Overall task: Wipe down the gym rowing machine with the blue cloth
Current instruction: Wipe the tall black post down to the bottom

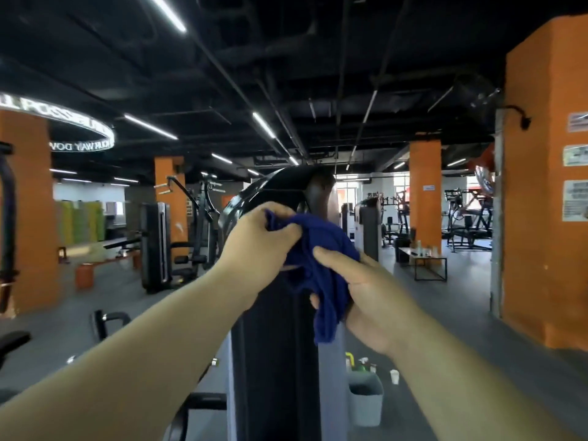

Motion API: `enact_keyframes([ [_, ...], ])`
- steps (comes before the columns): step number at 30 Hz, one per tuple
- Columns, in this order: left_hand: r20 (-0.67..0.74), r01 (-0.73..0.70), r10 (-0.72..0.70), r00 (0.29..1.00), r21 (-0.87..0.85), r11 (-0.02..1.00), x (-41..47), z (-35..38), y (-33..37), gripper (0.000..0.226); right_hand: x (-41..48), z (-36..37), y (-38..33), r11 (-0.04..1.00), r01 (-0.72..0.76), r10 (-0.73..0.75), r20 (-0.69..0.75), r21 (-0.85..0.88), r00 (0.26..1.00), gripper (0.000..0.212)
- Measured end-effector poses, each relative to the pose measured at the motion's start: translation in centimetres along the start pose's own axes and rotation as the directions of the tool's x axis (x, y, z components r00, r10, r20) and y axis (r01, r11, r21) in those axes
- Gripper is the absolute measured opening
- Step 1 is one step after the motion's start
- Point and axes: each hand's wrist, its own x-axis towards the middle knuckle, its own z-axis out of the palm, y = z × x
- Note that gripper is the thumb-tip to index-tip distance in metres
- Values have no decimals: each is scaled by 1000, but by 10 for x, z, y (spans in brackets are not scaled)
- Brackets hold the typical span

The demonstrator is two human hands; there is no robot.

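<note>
Cloth (321, 268) between both hands, before machine (273, 361); bucket (366, 405) right of machine.

The blue cloth (321, 265) is hanging soft and matt, a limp fabric bunching into folds. Behind it the machine's curved black cover (270, 189) is shining glossy and smooth, while the upright panel (273, 361) below is looking duller and matt. The grey bin (366, 409) on the floor is showing smooth, matt plastic.
</note>
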Motion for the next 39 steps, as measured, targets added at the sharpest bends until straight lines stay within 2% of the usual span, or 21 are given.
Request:
enact_keyframes([
  [2, -17, -122, 127, 992, 180, 976, 21, -2, 6, 25, 22, -11, -5, 993, 111, -114, -104, -34, 988, 28],
  [4, -45, -157, 178, 983, 302, 940, 42, -3, 7, 28, 45, -28, -15, 979, 186, -197, -140, -88, 970, 18],
  [6, -26, -116, 126, 992, 250, 961, 61, 3, 8, 25, 67, -37, -28, 964, 234, -248, -112, -126, 962, 14],
  [8, 77, -95, 79, 994, 232, 968, 72, 16, 9, 21, 92, -42, -38, 963, 261, -267, -85, -68, 960, 15],
  [10, 85, -181, 164, 983, 269, 946, 85, 31, 12, 26, 116, -44, -46, 970, 238, -238, 3, 55, 971, 17],
  [12, -37, -298, 322, 946, 294, 908, 95, 48, 18, 16, 139, -53, -51, 963, 152, -196, 190, 223, 962, 32],
  [14, -143, -334, 401, 905, 344, 877, 106, 62, 20, 16, 158, -69, -52, 948, 102, -202, 324, 300, 924, 36],
  [16, -180, -310, 461, 869, 528, 791, 119, 74, 20, 16, 183, -91, -55, 953, 195, -259, 291, 232, 921, 25],
  [19, -215, -171, 534, 818, 795, 582, 136, 84, 23, 15, 222, -120, -67, 913, 405, -407, 202, 52, 891, 21],
  [20, -202, -121, 585, 786, 877, 466, 142, 84, 26, 17, 235, -124, -71, 875, 484, -470, 192, -29, 861, 19],
  [22, -69, -25, 666, 742, 991, 130, 147, 86, 28, 30, 256, -124, -76, 784, 600, -556, 249, -158, 793, 17],
  [24, 36, 4, 611, 791, 998, -64, 146, 87, 16, 39, 273, -117, -75, 699, 669, -580, 347, -253, 737, 20],
  [26, -28, 89, 486, 873, 991, -103, 135, 94, -2, 55, 285, -113, -70, 640, 714, -589, 414, -286, 694, 24],
  [28, -198, 262, 412, 889, 959, -105, 134, 107, -5, 75, 296, -116, -64, 649, 721, -596, 428, -241, 679, 26],
  [30, -396, 433, 303, 867, 899, -64, 145, 126, 10, 68, 305, -121, -59, 680, 705, -615, 365, -201, 698, 30],
  [31, -449, 463, 287, 846, 886, 19, 153, 133, 17, 55, 309, -123, -57, 689, 697, -632, 307, -197, 712, 30],
  [32, -444, 440, 334, 832, 893, 93, 162, 135, 17, 41, 314, -124, -53, 688, 695, -648, 255, -209, 718, 30],
  [33, -378, 370, 403, 833, 923, 101, 164, 133, 12, 30, 318, -123, -49, 671, 704, -668, 224, -230, 710, 29],
  [34, -299, 311, 446, 843, 949, 49, 162, 130, 5, 27, 321, -121, -44, 632, 727, -693, 225, -268, 685, 28],
  [36, -165, 252, 489, 857, 961, -117, 148, 122, -10, 47, 328, -117, -32, 513, 789, -747, 276, -339, 604, 29],
  [39, -95, 267, 517, 851, 925, -271, 132, 114, -31, 52, 333, -116, -28, 456, 813, -767, 302, -362, 566, 38],
])
